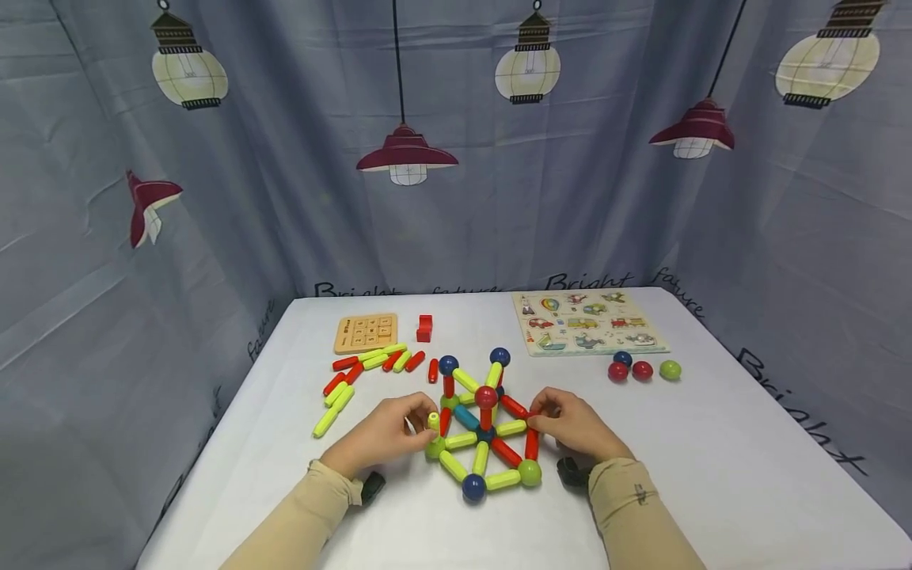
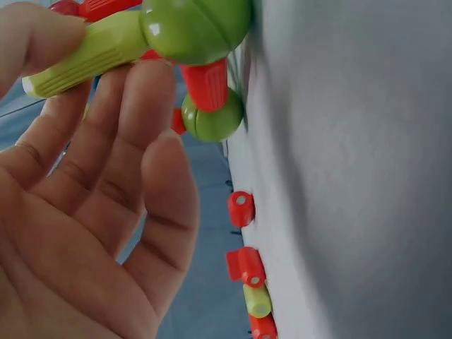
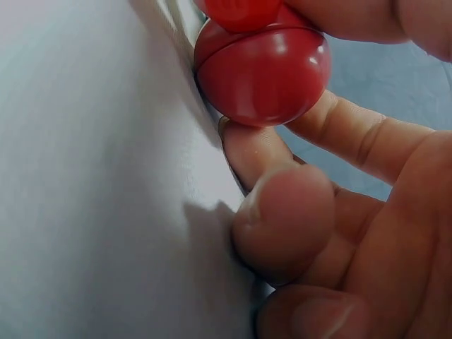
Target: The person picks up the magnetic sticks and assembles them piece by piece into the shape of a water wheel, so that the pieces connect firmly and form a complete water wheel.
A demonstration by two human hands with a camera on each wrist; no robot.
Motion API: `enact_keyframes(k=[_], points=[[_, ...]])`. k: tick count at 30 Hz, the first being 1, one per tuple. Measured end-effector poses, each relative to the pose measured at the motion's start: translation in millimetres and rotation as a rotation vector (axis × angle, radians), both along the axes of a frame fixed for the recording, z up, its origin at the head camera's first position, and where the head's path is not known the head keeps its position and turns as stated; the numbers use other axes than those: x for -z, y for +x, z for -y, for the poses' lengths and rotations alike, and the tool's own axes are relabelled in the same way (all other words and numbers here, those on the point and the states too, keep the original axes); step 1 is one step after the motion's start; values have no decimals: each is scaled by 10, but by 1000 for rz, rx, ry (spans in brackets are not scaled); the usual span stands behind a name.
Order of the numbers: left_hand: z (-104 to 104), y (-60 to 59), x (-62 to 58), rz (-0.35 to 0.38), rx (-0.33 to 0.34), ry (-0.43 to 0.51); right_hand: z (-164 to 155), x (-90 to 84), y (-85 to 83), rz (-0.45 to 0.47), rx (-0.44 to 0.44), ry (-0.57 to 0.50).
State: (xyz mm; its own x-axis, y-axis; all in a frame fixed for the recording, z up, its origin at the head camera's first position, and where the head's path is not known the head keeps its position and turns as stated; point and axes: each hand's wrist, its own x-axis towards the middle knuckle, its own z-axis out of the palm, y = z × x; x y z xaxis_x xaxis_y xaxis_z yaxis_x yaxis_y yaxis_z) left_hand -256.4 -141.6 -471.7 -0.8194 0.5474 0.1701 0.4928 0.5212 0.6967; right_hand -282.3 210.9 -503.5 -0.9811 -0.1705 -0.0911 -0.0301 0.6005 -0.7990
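Note:
A frame of red and yellow-green magnetic rods joined by balls (image 1: 484,431) stands on the white table (image 1: 712,467) between my hands. My left hand (image 1: 420,423) pinches a short yellow-green rod (image 1: 433,420) at the frame's left corner. In the left wrist view that rod (image 2: 85,60) sits between thumb and fingers (image 2: 141,99), stuck to a green ball (image 2: 194,28). My right hand (image 1: 541,421) grips the frame's right corner. The right wrist view shows its fingers (image 3: 282,219) curled round a red ball (image 3: 261,70) that touches the table.
Loose red and yellow-green rods (image 1: 370,366) lie left of the frame. Behind them are a wooden number board (image 1: 366,332) and a red block (image 1: 424,327). A picture puzzle board (image 1: 587,322) and several loose balls (image 1: 642,370) sit at the back right. A lamp-print curtain surrounds the table.

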Motion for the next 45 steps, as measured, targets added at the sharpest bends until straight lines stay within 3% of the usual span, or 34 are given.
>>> enact_keyframes(k=[3, 6, 9, 11, 13, 16, 21, 27, 36, 39, 43, 45], points=[[10, -21, -7, 32, 2, -23, 13, -1, 4, -2, 1, 6], [14, -138, -68, 39, -77, -16, 19, -19, 13, -10, 5, 24], [-11, -366, -86, -37, -191, -146, 13, -36, 17, -6, 12, 23], [-39, -534, -47, -106, -220, -317, 9, -40, 20, 1, 16, 17], [-62, -664, -4, -189, -186, -507, 8, -34, 20, 7, 17, 9], [-86, -784, 37, -279, -117, -680, 16, -13, 22, 8, 8, -7], [-111, -853, 51, -386, -126, -759, 32, 23, 29, 10, -7, -29], [-138, -866, 24, -426, -150, -697, 11, 0, 24, 10, 4, -1], [-55, -777, -58, -267, -96, -612, 7, -15, 22, -3, 11, 1], [-11, -655, -202, -236, -112, -574, 7, -14, 31, -2, 16, 3], [-46, -391, -547, -205, -178, -483, 0, -3, 26, -2, 4, 5], [-114, -257, -693, -211, -161, -448, -7, 3, 19, -5, 3, 8]])
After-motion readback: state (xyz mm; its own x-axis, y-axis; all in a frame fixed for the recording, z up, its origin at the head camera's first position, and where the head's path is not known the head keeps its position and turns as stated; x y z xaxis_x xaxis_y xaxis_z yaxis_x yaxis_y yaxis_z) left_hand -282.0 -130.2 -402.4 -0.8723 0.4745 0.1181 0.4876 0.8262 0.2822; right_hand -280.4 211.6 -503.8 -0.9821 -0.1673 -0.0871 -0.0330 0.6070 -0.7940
